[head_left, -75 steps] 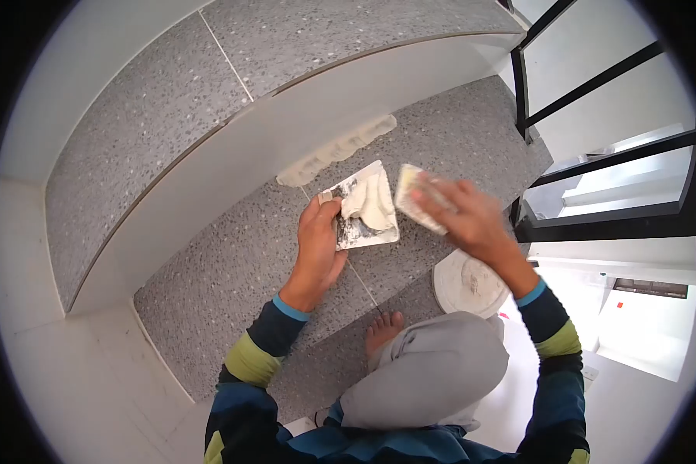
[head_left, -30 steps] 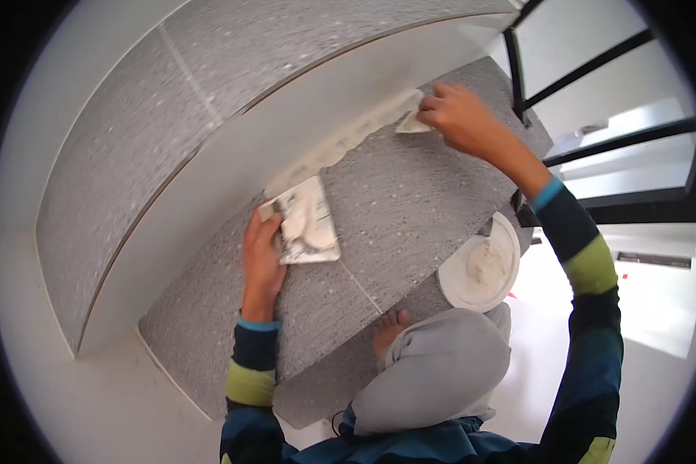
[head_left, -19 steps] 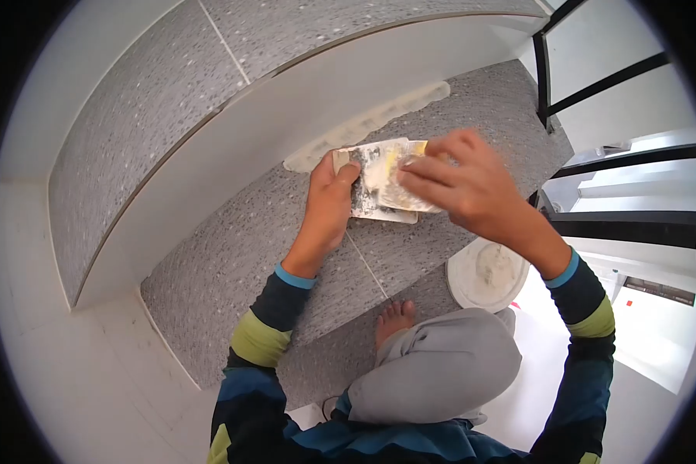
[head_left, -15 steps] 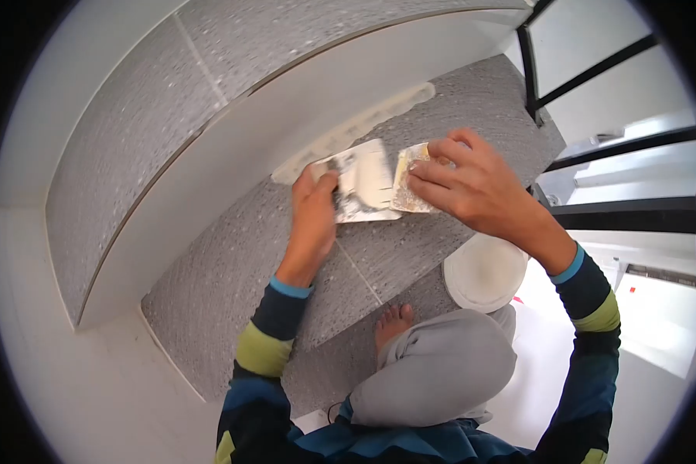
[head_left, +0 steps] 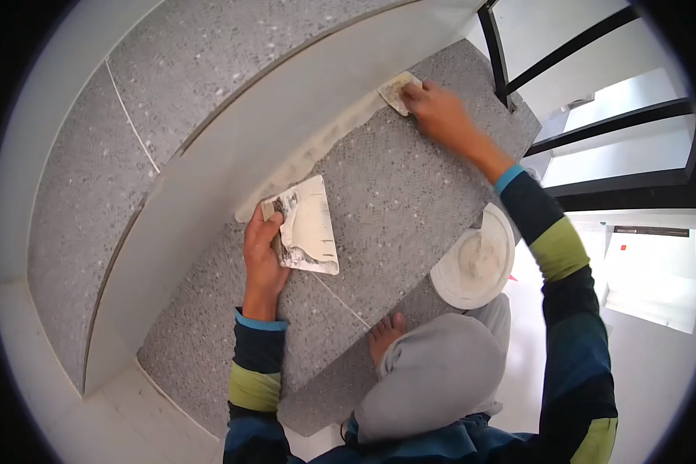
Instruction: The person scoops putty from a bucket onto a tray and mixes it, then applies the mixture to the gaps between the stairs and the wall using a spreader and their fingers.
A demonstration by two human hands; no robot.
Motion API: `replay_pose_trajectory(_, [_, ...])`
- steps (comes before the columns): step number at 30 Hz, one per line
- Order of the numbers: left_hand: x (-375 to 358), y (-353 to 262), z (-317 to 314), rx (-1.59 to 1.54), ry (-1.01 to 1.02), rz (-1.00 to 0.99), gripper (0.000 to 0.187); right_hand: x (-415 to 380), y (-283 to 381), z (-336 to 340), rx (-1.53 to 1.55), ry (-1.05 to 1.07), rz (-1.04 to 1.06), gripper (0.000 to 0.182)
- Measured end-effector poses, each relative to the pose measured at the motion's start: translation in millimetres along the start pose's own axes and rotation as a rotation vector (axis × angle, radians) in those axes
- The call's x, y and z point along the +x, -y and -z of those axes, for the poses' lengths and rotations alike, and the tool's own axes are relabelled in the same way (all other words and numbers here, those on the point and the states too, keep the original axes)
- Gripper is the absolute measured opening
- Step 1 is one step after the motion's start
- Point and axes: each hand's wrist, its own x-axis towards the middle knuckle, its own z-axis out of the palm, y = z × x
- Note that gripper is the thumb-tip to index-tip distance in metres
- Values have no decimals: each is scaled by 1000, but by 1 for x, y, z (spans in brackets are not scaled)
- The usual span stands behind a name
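Observation:
My left hand (head_left: 263,251) is closed round the handle of a wide putty knife (head_left: 314,220), whose flat blade carries a thick smear of off-white paste. Beyond it, my right hand (head_left: 439,114) grips a small flat spreader (head_left: 394,91), stained with dried paste, where the grey stair tread (head_left: 394,185) meets the white riser (head_left: 232,139). The spreader appears to touch that corner. A band of off-white paste (head_left: 329,141) runs along the joint between the two hands. Some of my right fingers are hidden behind the hand.
A round white tub (head_left: 475,267) with paste inside stands by the tread's front edge, beside my bent knee (head_left: 441,363). Black metal railings (head_left: 611,189) rise on the right. My bare foot (head_left: 387,334) rests on the lower step. The upper step (head_left: 193,69) lies beyond the riser.
My right hand has moved away from the putty knife, up to the far end of the joint with the spreader. My left hand has shifted down and left, still holding the putty knife.

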Motion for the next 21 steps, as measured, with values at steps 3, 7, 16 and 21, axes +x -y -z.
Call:
replay_pose_trajectory(3, [4,-2,4,-3,78,12,44,14,-16,31,-62,207,111,19])
replay_pose_trajectory(7, [3,0,6,29,55,16,43,5,-33,26,-30,61,55,19])
replay_pose_trajectory(16, [1,-5,-1,25,76,45,37,24,-57,32,-119,354,141,15])
replay_pose_trajectory(21, [0,-5,-6,-20,0,44,33,15,-81,6,-85,65,18,18])
